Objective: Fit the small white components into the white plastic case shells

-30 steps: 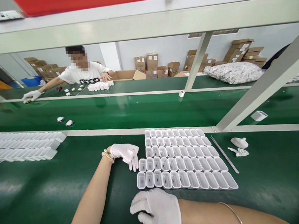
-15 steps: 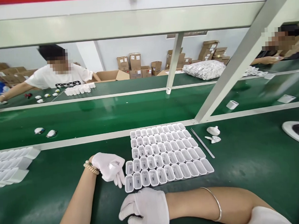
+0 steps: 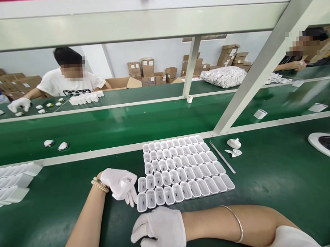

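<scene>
Five rows of white cups stand on the green desk, open ends up, the rows set close together; dark marks show in the bases of the cups toward the left. The gloved left hand rests on the desk just beside the left end of the two nearest rows, its fingers bent downward; whether they grip anything cannot be told. The gloved right hand is positioned in front of the nearest row, palm down, its fingers loosely curled and parted. Tweezers lie along the right side of the rows, with two crumpled white pieces beyond them. Further white cups lie in rows at the far left. Across the green belt, a co-worker extends one gloved hand over small white parts
</scene>
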{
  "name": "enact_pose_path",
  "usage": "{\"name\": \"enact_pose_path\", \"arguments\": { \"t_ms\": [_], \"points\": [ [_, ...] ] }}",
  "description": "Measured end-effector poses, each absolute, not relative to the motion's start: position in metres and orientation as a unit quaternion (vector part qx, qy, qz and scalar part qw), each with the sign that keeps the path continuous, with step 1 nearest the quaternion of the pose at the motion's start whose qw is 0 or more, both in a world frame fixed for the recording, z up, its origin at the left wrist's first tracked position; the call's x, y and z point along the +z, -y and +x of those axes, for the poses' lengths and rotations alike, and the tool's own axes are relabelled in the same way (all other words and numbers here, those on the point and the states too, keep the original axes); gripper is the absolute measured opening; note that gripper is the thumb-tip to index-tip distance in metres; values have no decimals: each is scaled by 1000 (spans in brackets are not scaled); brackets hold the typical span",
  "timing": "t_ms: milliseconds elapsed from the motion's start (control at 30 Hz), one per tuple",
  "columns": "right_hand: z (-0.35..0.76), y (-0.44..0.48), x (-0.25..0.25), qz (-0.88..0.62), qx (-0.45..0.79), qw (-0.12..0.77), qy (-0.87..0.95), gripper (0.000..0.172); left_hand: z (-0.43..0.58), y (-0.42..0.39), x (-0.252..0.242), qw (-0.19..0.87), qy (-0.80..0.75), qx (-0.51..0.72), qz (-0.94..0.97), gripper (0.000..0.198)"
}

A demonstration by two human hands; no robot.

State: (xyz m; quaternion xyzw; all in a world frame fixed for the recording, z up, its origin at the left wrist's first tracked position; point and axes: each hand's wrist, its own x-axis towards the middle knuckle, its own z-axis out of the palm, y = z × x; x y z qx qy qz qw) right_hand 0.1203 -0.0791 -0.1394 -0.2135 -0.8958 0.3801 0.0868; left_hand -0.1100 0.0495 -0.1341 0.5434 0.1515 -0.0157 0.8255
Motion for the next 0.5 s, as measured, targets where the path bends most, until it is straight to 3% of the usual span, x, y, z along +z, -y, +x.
{"name": "enact_pose_path", "arguments": {
  "t_ms": [500],
  "points": [
    [121,78,-140,-206,384,80,897,33,-117,-51,-144,846,-144,-47,511,37]
  ]
}}
